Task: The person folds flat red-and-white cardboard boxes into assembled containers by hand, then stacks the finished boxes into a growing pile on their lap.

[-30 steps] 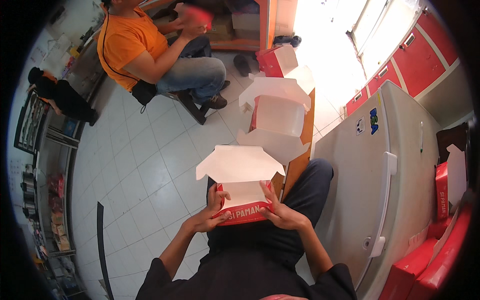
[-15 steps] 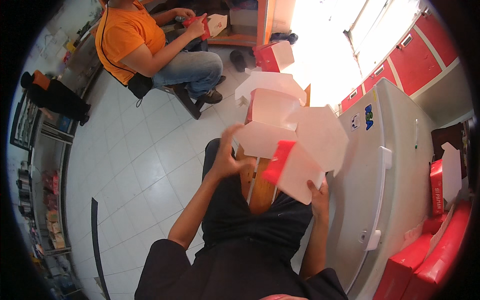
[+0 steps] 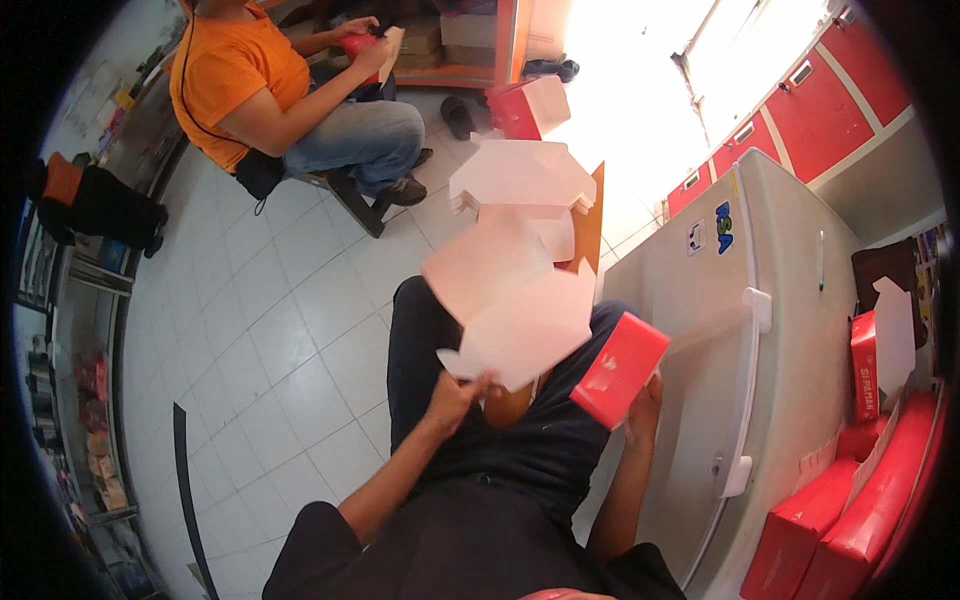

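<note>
My left hand (image 3: 455,402) pinches the near edge of an unfolded takeaway box (image 3: 535,325), whose pale inner side faces up. That sheet spreads over my knees and the wooden bench (image 3: 512,408) between my legs. To its right, my right hand (image 3: 645,408) is closed on a red takeaway box (image 3: 622,368) from its far right edge; some fingers are hidden behind it. This piece tilts with its red printed face up. A stack of flat pale box sheets (image 3: 522,170) lies farther along the bench, partly covered by the sheet in my left hand.
A white fridge (image 3: 680,330) stands close by my right arm. Beyond it are red boxes (image 3: 800,530) at the lower right. A co-worker in an orange shirt (image 3: 255,75) sits far left, holding a red and pale box. Another red box (image 3: 525,108) stands past the stack.
My left hand has come down and closed on the unfolded box's edge. That sheet has swung left and nearer. The box in my right hand has turned from pale side to red side.
</note>
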A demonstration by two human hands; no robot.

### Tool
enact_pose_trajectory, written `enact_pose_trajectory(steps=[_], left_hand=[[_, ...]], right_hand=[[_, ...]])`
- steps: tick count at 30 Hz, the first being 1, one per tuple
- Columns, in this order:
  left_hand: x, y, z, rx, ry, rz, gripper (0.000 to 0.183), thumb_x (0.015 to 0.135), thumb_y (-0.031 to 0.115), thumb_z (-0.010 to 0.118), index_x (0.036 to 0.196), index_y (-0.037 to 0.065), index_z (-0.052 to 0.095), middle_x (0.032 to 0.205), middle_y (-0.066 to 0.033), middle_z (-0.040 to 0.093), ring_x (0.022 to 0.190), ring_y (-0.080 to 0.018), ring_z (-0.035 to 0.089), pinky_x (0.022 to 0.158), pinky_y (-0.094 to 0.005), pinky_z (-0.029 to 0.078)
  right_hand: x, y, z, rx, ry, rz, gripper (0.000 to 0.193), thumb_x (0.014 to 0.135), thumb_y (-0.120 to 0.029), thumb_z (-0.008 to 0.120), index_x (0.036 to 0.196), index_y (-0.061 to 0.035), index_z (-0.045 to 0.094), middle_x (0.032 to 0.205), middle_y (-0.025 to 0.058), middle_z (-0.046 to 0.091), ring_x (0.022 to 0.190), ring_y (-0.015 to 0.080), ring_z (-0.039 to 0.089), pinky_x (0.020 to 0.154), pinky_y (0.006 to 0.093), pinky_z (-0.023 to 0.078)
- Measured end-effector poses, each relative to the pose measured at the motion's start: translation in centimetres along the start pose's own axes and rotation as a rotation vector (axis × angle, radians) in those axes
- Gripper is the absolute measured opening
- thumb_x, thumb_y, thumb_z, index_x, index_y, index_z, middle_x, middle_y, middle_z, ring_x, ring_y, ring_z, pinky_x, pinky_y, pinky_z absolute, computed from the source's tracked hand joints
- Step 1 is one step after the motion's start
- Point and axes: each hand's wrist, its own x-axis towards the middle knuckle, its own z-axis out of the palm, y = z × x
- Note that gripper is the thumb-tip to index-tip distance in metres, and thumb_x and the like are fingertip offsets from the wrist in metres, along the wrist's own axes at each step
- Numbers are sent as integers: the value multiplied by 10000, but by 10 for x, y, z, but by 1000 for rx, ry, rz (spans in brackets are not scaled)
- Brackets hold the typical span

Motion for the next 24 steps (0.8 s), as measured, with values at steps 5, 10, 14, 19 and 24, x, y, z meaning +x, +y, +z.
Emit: enact_pose_trajectory(steps=[5, 10, 14, 19, 24], left_hand=[[-44, -6, -18, 363, -642, -196, 499, 1000, 327, 649, 1347, -23, 573, 1164, -127, 709, 953, -191, 706, 830, -334, 593], [-17, 92, -46, 717, -870, 92, 353, 1016, 287, 618, 1255, 34, 676, 1056, -89, 745, 902, -138, 700, 738, -300, 589], [76, 123, -32, 997, -41, 697, 191, 953, 147, 615, 1099, 51, 693, 1071, -113, 710, 884, -289, 694, 803, -385, 553], [188, 114, -57, 1207, -217, 942, 298, 847, 116, 691, 1145, 100, 682, 1242, -116, 643, 1145, -351, 606, 962, -436, 485], [199, 124, -42, 1304, -210, 1202, 230, 811, 123, 734, 1038, 100, 709, 1193, -85, 662, 1129, -295, 606, 971, -417, 452]], right_hand=[[19, -12, 12, -11, 44, 14, 279, 958, -110, 593, 1206, 18, 582, 1036, 53, 656, 881, 153, 651, 785, 307, 532], [66, -48, 58, -241, -79, -109, 373, 881, -83, 610, 1235, 29, 588, 1021, 76, 669, 891, 168, 657, 790, 318, 541], [141, -36, 98, -312, -275, -268, 430, 882, -160, 646, 1274, 10, 593, 1039, 141, 703, 919, 280, 696, 793, 383, 556], [206, -41, 171, -966, -290, -440, 513, 847, -182, 676, 1301, 38, 582, 1171, 262, 675, 1114, 404, 653, 938, 456, 524], [237, -34, 190, -1283, -265, -376, 522, 841, -191, 708, 1271, 80, 589, 1273, 253, 639, 1197, 358, 625, 1015, 406, 516]])
